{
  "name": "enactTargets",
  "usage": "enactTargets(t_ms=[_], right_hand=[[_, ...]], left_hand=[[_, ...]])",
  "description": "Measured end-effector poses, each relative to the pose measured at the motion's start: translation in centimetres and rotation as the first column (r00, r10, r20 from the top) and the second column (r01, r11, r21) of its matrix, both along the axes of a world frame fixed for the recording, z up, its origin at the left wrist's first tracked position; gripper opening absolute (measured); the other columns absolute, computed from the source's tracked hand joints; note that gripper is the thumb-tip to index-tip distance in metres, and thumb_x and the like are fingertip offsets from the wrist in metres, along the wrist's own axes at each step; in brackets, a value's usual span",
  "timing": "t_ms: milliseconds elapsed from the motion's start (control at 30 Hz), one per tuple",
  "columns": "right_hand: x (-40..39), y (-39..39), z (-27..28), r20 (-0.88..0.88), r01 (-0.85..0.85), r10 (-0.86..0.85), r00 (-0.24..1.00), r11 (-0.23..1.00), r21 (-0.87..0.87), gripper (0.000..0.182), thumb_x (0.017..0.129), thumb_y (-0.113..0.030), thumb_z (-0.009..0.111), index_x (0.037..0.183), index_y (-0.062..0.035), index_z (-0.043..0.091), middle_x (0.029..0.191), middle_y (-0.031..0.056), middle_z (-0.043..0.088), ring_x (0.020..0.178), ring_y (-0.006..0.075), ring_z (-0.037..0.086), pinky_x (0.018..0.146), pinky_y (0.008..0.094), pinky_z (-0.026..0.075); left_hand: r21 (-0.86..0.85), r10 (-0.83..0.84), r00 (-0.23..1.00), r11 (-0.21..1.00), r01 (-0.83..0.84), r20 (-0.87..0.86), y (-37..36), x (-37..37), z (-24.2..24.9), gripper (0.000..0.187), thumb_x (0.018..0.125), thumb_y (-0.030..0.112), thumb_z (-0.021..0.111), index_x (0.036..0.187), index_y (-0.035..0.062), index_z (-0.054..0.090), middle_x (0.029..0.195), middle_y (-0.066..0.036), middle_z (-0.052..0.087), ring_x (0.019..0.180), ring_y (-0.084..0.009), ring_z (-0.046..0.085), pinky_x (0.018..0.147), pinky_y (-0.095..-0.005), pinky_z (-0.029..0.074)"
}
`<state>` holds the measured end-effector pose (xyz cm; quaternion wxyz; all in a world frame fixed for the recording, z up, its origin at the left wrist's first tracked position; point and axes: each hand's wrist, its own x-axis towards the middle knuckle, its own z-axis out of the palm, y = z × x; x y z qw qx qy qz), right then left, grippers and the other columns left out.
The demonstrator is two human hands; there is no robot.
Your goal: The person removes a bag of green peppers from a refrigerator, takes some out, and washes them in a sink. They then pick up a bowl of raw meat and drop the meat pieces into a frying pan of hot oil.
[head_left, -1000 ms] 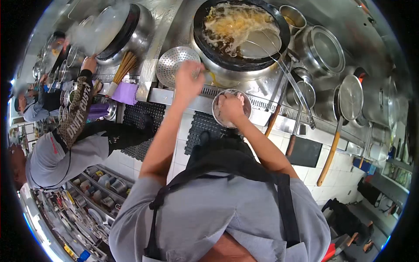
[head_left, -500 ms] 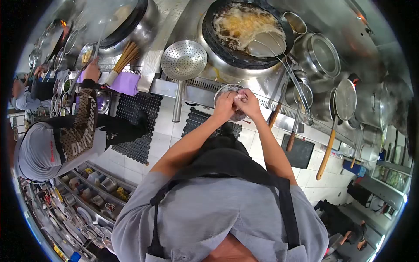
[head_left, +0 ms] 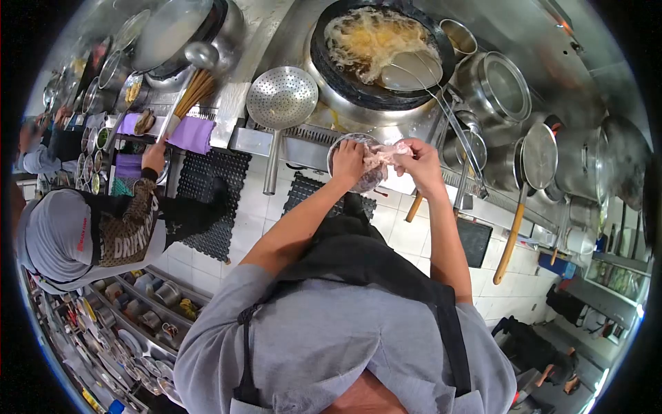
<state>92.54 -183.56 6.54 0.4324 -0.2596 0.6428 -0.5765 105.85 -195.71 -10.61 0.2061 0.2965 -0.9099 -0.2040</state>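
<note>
Over the front edge of the stove, a bowl holds pale, wet contents that I cannot make out clearly. A stretched strip of pale pink raw meat spans my two hands above it. My left hand has its fingers curled on the strip's left end, over the bowl. To the right of the bowl, my right hand pinches the other end. Beyond them stands a black wok of bubbling oil with golden food frying. A wire-mesh strainer rests in its right side.
A perforated ladle lies left of the wok, its handle over the edge. Pots and a wood-handled strainer stand right. At left, a co-worker's hand holds a ladle by another wok, near a bamboo brush.
My hands, close together before, have drawn apart, the right one moving right, and the meat is stretched between them. The co-worker's hand has come back toward the body with the ladle.
</note>
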Motion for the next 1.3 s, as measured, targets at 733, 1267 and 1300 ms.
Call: enactTargets(t_ms=[733,1267,1300], right_hand=[[3.7,-4.2,-4.5,-0.464,-0.135,0.167,0.87,0.986,0.1,0.037,0.082,0.001,0.06,0.119,0.002,0.066,0.1,0.0181,0.069,0.085,0.0219,0.067,0.077,0.0342,0.054],[-7.0,-9.6,0.3,-0.067,-0.055,0.045,0.997,0.986,-0.157,0.037,0.086,0.006,0.059,0.123,0.0078,0.059,0.101,0.0055,0.066,0.086,0.013,0.064,0.079,0.0276,0.053],[-8.7,-12.3,1.3,-0.245,-0.053,0.037,0.969,0.997,-0.057,0.031,0.088,0.005,0.057,0.118,0.0062,0.062,0.094,0.007,0.067,0.078,0.0133,0.065,0.072,0.0278,0.055]], left_hand=[[0.865,0.365,0.852,-0.192,0.464,-0.376,-3.6,3.4,7.9,0.03,0.096,0.016,0.065,0.121,0.0007,0.061,0.106,-0.007,0.068,0.092,-0.0153,0.066,0.075,-0.0321,0.056],[0.725,0.519,0.711,-0.226,0.65,-0.475,-5.9,2.7,6.2,0.032,0.091,0.001,0.055,0.122,0.0007,0.056,0.109,-0.012,0.065,0.094,-0.0234,0.064,0.079,-0.0367,0.054],[0.729,0.522,0.714,-0.23,0.645,-0.467,-5.5,2.8,7.1,0.036,0.09,-0.001,0.054,0.126,0.0007,0.054,0.111,-0.012,0.064,0.096,-0.0249,0.064,0.08,-0.0373,0.054]])
